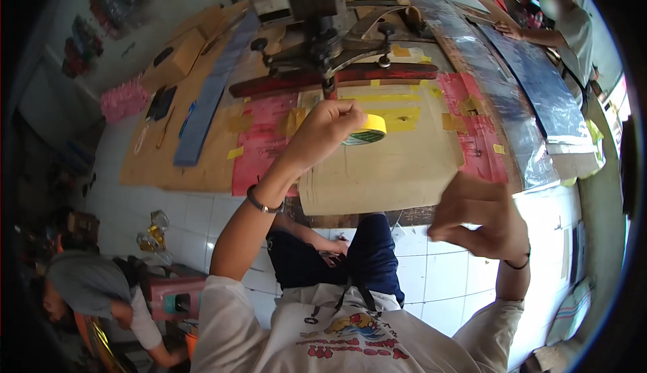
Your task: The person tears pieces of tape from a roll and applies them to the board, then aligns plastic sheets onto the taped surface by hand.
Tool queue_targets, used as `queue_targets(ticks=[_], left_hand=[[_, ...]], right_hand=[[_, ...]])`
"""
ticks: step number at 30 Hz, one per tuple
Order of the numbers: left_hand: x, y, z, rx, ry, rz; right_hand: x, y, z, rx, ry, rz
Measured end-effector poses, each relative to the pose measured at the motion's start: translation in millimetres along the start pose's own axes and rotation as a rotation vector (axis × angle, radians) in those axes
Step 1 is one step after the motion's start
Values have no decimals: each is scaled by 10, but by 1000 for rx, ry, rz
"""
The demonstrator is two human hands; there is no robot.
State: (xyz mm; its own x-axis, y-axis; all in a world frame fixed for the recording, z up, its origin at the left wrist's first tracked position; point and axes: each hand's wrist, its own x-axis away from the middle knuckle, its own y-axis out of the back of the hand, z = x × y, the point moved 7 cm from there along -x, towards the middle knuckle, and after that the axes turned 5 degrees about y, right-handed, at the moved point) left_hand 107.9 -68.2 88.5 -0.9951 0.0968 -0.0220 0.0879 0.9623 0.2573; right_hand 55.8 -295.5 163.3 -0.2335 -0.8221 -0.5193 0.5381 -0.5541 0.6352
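Gripping yellow tape roll [376,125] over tan sheet [384,181]

Working at a broad table [219,150], facing the tan sheet laid along the near edge. Well to the right of the tan sheet, beside a long dark blue sheet [539,83]: another person [576,43]. Flanking the tan sheet on left and right, patched with tape: red sheets [480,140]. Above the far end of the tan sheet: a metal frame [322,48], with a long red bar [404,72] lying crosswise. By the near right corner of the tan sheet: right hand [482,214], fingers curled; cannot tell, for blur, about any grip there. Over the far half of the tan sheet: left hand [330,125], closed on the yellow tape roll. Stuck to the tan sheet, just beyond the roll: yellow strips [403,118].
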Motion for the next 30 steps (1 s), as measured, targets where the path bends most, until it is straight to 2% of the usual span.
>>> queue_targets(ticks=[1, 2, 3, 5, 7, 9, 11, 13, 15, 16, 20, 22, 25, 26, 29, 30], left_hand=[[-48, -33, -39, -51, 22, 4], [-162, -190, -90, -39, -176, 13], [-262, -319, -186, -156, -256, 0], [-502, -565, -457, -391, -443, -29], [-925, -862, -563, -536, -484, -64], [-1439, -1120, -588, -752, -560, -137], [-2074, -1332, -463, -840, -640, -164], [-2644, -1467, -335, -965, -653, -239], [-3075, -1465, -232, -1070, -632, -311], [-3222, -1452, -197, -1112, -602, -338], [-3655, -1401, -50, -1239, -361, -313], [-3755, -1406, 99, -1248, -282, -330], [-3873, -1445, 225, -1222, -260, -299], [-3861, -1459, 236, -1207, -297, -355], [-3693, -1519, 181, -1169, -195, -292], [-3579, -1550, 48, -1191, -261, -317]], right_hand=[[105, 151, 4, -14, -3, -91], [203, 316, -66, 132, -57, -241], [322, 454, -192, 252, -109, -313], [682, 668, -661, 37, -324, -674], [984, 821, -1137, -61, -380, -896], [1341, 922, -1617, -36, -512, -1018], [1555, 931, -1907, -23, -568, -1118], [1838, 859, -2200, -77, -679, -1124], [1807, 854, -2142, 1, -726, -1019], [1768, 838, -2112, 6, -726, -1034], [1748, 833, -2094, 83, -766, -1014], [1757, 837, -2111, 43, -752, -1039], [1739, 810, -2159, -10, -730, -1046], [1742, 806, -2161, -20, -724, -1042], [1704, 809, -2110, -11, -739, -1032], [1709, 804, -2108, -8, -745, -1029]])
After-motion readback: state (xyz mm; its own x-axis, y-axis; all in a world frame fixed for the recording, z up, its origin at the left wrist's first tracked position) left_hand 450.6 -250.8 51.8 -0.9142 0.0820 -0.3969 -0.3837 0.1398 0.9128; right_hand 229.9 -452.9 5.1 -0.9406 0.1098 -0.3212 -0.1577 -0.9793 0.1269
